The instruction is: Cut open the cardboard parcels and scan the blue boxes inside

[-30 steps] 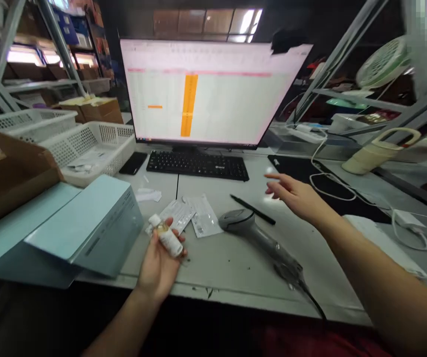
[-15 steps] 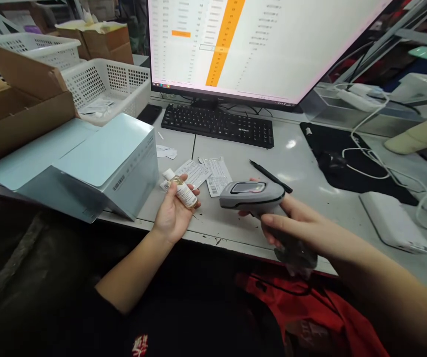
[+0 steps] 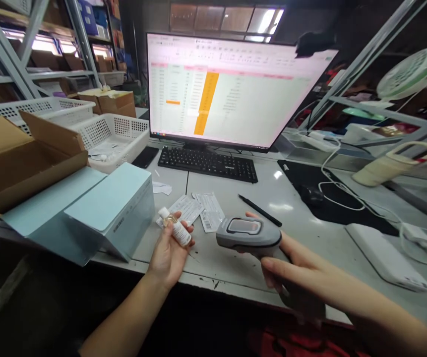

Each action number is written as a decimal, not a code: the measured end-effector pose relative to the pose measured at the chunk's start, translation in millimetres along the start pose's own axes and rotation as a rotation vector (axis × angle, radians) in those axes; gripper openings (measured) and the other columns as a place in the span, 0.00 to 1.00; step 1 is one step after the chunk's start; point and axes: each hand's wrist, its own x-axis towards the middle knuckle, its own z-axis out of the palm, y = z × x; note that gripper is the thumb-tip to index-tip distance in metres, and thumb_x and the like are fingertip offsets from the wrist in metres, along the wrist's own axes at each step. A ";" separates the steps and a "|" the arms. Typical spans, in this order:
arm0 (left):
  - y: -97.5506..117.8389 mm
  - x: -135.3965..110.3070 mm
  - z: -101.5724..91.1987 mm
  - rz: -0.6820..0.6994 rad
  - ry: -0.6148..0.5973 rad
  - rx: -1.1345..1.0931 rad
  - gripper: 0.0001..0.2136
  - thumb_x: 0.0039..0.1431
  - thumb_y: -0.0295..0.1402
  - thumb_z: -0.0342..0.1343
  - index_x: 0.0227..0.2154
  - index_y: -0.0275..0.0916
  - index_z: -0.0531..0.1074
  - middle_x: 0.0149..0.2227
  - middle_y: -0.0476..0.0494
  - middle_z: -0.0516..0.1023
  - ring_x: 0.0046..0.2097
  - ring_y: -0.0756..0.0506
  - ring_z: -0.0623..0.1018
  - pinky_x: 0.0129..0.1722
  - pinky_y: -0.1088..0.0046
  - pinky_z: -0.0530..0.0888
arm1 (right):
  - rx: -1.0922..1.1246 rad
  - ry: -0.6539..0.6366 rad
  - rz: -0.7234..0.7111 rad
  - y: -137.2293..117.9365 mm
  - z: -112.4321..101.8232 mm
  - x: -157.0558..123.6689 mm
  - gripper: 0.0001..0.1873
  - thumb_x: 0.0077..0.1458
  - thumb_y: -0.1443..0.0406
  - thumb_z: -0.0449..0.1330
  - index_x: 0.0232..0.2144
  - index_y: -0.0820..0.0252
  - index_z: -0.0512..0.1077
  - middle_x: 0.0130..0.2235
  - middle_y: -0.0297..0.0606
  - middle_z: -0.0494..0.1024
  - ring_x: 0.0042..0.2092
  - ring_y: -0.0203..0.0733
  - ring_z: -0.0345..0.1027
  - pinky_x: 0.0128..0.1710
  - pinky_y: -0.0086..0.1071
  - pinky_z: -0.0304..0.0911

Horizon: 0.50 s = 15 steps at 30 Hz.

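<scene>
Between the thumb and fingers of my left hand point(image 3: 170, 255) lies a small bottle point(image 3: 178, 230) of yellowish liquid with a white cap and a white label, tilted toward the upper left. My right hand point(image 3: 291, 263) is wrapped around the handle of a grey barcode scanner point(image 3: 248, 234), whose head points left toward the bottle. The scanner and the bottle are apart. Behind them, two printed sachets point(image 3: 211, 212) lie overlapping on the white desk point(image 3: 213, 270). A black pen point(image 3: 260, 210) rests just beyond the scanner.
At left stand light-blue boxes point(image 3: 112, 198), an open cardboard box point(image 3: 30, 168) and white plastic baskets point(image 3: 131, 144). A monitor point(image 3: 243, 99) and a keyboard point(image 3: 209, 163) are at the back. A mouse point(image 3: 312, 194), cables and a white power bank point(image 3: 386, 258) lie right.
My head view has tilted up, so the whole monitor shows and the desk sits lower in the picture. Both hands keep their holds on the bottle and the barcode scanner.
</scene>
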 end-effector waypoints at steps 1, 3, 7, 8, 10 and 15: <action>-0.7 -0.2 -1.3 0.005 -0.014 0.007 0.26 0.55 0.41 0.77 0.53 0.40 0.76 0.42 0.44 0.78 0.43 0.45 0.80 0.38 0.71 0.78 | -0.020 0.023 0.005 7.5 -3.5 6.9 0.54 0.62 0.42 0.63 0.80 0.47 0.43 0.31 0.35 0.76 0.31 0.47 0.74 0.30 0.39 0.74; -1.1 -1.6 -2.7 0.001 -0.045 0.029 0.29 0.50 0.40 0.79 0.53 0.40 0.77 0.43 0.44 0.78 0.43 0.45 0.80 0.38 0.72 0.78 | -0.039 0.069 0.023 21.4 -9.1 20.5 0.56 0.61 0.43 0.64 0.80 0.49 0.43 0.34 0.35 0.77 0.31 0.46 0.75 0.35 0.41 0.76; -1.0 -4.4 -3.3 -0.007 -0.065 0.081 0.31 0.48 0.43 0.81 0.52 0.40 0.77 0.42 0.44 0.78 0.42 0.45 0.80 0.38 0.71 0.79 | -0.048 0.036 0.094 37.6 -37.8 41.4 0.51 0.60 0.39 0.62 0.77 0.50 0.55 0.49 0.43 0.81 0.37 0.46 0.77 0.41 0.44 0.78; -1.3 -4.8 -3.6 -0.012 -0.065 0.099 0.32 0.48 0.44 0.81 0.53 0.40 0.77 0.42 0.44 0.78 0.42 0.45 0.80 0.39 0.71 0.79 | -0.075 0.046 0.096 39.4 -54.3 47.5 0.49 0.60 0.37 0.60 0.75 0.53 0.61 0.51 0.46 0.81 0.40 0.49 0.78 0.43 0.45 0.77; -2.5 -5.8 -4.2 -0.020 -0.085 0.146 0.31 0.51 0.46 0.79 0.54 0.40 0.77 0.43 0.43 0.77 0.41 0.45 0.79 0.40 0.69 0.79 | -0.189 0.213 0.057 43.6 -99.1 64.1 0.45 0.62 0.35 0.54 0.68 0.56 0.71 0.53 0.50 0.81 0.47 0.55 0.78 0.47 0.48 0.76; -5.0 -13.0 -2.4 0.000 -0.159 0.250 0.24 0.61 0.46 0.72 0.55 0.41 0.77 0.41 0.44 0.75 0.39 0.46 0.77 0.40 0.70 0.77 | -0.774 1.041 0.104 81.6 -216.4 118.4 0.36 0.68 0.46 0.50 0.67 0.59 0.73 0.71 0.53 0.67 0.69 0.66 0.60 0.68 0.57 0.60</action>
